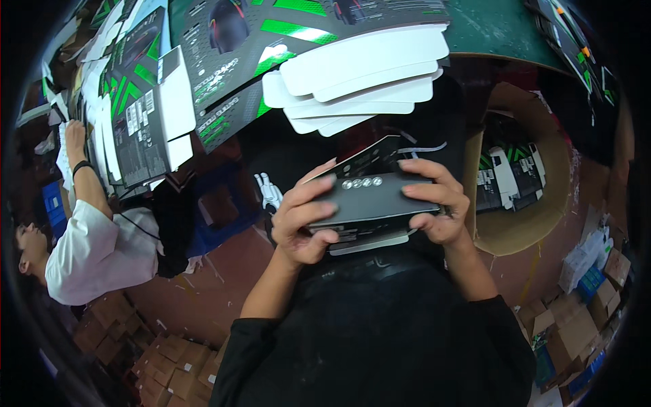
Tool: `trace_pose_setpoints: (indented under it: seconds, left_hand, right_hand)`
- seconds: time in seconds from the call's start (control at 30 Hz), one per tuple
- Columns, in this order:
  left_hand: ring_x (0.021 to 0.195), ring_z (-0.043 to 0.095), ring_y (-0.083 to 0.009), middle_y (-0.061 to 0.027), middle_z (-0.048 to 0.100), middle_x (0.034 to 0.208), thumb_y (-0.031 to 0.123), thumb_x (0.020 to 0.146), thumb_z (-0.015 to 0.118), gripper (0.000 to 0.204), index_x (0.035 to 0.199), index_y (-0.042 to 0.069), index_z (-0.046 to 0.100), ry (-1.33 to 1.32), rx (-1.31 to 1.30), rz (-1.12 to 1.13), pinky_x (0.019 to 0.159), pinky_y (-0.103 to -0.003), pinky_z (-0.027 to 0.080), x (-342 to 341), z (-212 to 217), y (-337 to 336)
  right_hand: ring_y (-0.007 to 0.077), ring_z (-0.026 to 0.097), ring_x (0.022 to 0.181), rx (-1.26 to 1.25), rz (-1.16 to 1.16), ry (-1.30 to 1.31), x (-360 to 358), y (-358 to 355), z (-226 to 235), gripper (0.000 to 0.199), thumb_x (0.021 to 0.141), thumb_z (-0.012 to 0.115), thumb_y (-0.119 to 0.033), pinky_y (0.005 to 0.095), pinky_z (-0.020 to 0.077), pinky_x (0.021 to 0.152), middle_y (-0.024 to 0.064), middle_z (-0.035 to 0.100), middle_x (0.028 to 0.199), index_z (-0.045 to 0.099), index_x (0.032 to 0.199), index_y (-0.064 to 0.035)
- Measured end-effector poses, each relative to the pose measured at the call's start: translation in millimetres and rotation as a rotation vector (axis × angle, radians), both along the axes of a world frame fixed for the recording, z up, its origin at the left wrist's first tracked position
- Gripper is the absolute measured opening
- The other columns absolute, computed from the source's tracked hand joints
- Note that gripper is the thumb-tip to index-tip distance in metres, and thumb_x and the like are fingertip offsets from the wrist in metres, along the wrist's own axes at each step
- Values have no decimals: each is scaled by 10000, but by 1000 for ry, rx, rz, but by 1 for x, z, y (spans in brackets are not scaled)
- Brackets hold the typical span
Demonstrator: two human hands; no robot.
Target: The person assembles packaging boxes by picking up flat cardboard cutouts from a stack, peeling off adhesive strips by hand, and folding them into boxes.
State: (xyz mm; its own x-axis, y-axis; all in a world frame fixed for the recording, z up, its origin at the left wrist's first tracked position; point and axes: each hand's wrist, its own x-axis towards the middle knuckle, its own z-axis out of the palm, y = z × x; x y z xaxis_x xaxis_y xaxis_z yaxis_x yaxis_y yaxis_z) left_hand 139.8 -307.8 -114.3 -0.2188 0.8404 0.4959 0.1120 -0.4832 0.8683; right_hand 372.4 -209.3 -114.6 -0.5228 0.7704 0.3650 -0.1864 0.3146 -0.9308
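Close up, the small dark box [376, 198] is in front of the black shirt [380, 325], and both hands have their grip clamped on it: the left hand [304, 216] squeezes its left end and the right hand [439, 203] squeezes its right end. Past the box, a pile of flat black and green boxes [247, 64] with white flaps lies on the green table [502, 27], and to the right of the box is a big brown carton [519, 234] with more boxes [525, 169] inside. Farther left of the box, another person [91, 247] in white stretches an arm [92, 182] out.
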Motion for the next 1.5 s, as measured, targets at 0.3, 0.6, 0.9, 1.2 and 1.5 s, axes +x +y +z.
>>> trace_pose_setpoints:
  seconds: [0.3,0.6,0.9,1.2,1.5]
  left_hand:
    - [1378,449,-449,-392,411,1466,335,892,774,704,1411,-40,481,137,-79,99,1131,-465,363,0,-20,-16]
    - [1332,468,-305,-198,452,1467,389,852,786,962,1518,-63,258,-131,-300,200,1138,-457,361,-19,37,-53]
    - [629,616,-118,-24,685,797,493,942,664,461,1052,45,689,-234,-748,112,632,-252,502,-151,174,268]
    - [1385,403,-431,-304,397,1488,553,879,679,908,1496,-45,387,418,-613,429,1102,-542,372,-177,121,300]
    - [1136,528,-399,-189,607,1165,545,558,930,841,1154,21,650,1099,-880,171,959,-520,451,-147,97,303]
  right_hand:
    - [359,636,1149,38,-132,15,-5,-3,-12,471,872,777,-399,415,493,985,281,628,1269,720,1093,13]
    - [76,428,721,-267,-2,262,-1,-7,36,774,898,772,-281,203,389,598,274,423,1463,359,1484,12]
    - [17,341,570,-419,-400,482,34,32,70,190,985,571,-76,175,293,467,136,569,1047,542,1138,32]
    - [38,389,570,-600,-336,216,37,29,51,552,1033,365,-512,191,296,510,58,593,784,563,1066,3]
    - [127,597,713,-473,-43,-327,14,79,110,198,950,503,-112,272,471,663,78,624,805,620,903,41]
